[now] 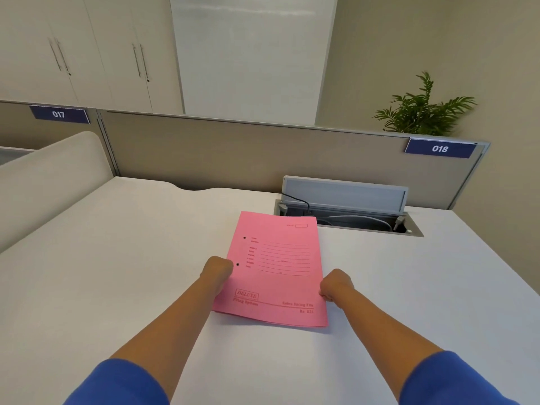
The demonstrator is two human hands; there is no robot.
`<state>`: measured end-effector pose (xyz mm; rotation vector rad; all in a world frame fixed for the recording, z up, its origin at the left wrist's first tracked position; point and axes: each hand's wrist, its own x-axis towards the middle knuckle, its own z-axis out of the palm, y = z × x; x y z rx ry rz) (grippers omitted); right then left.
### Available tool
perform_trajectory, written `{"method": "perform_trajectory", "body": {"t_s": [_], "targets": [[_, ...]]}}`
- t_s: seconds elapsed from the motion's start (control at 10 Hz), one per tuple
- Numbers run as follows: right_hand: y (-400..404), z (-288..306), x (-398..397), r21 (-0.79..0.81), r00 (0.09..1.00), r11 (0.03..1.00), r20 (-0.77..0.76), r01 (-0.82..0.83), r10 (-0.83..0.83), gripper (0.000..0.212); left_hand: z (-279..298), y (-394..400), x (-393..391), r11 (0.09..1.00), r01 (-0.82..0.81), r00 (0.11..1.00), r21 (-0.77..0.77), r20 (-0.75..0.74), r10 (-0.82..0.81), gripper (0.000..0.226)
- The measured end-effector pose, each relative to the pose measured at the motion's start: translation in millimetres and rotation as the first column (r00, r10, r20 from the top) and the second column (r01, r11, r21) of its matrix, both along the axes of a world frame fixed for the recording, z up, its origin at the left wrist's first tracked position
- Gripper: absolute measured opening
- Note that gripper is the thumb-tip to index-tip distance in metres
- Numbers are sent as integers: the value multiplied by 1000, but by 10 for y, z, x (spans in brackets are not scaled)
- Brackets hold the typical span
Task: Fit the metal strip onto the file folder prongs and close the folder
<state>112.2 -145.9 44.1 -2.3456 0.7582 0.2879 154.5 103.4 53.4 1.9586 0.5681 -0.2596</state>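
Both sets of fingers are curled in tight, fist-like, one hand on each long edge of the pink file folder (276, 268). The left hand (217, 270) sits at the folder's left edge, just beside the lower of the two black prong holes, and it looks like it's touching or pinching that edge, though the fingertips are tucked under so I can't tell how much they're actually gripping. The right hand (336, 285) is balled up at the folder's right edge down near the bottom corner, fingers (326, 296) pressed against the edge, same deal, can't say for sure if it's a real grip or just a push. The folder is closed, cover up, with printed form lines and a "DELUXE" box near the bottom, lying flat on the white table (117, 273) and angled a bit so its top tips to the right. Both forearms come in from below the folder, with blue sleeves (122, 384) at the elbows. Just beyond the folder's top right corner there's an open cable hatch (347, 211) in the table with its lid propped up and a black cable inside. Farther back from the folder, a beige partition (233, 153) with a "018" tag (439, 148), and a plant (423, 109) behind that.
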Motion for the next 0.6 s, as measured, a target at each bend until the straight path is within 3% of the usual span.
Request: {"method": "perform_trajectory", "body": {"t_s": [0.1, 0.3, 0.4, 0.6], "targets": [[36, -33, 24, -10, 1000, 1000, -17, -3, 3, 33, -56, 9, 32, 999, 2, 1000, 32, -13, -2, 7], [62, -77, 33, -40, 1000, 999, -29, -8, 7, 32, -156, 36, 36, 995, 18, 998, 99, -56, -12, 27], [73, -69, 13, -96, 998, 995, -48, -41, 36, 33, -133, 18, 30, 977, 50, 997, 206, -74, -36, 31], [46, 12, 37, -69, 994, 997, 108, -29, 37, 13, -59, -57, -34, 922, 60, 998, 383, -8, -62, 7]]}}
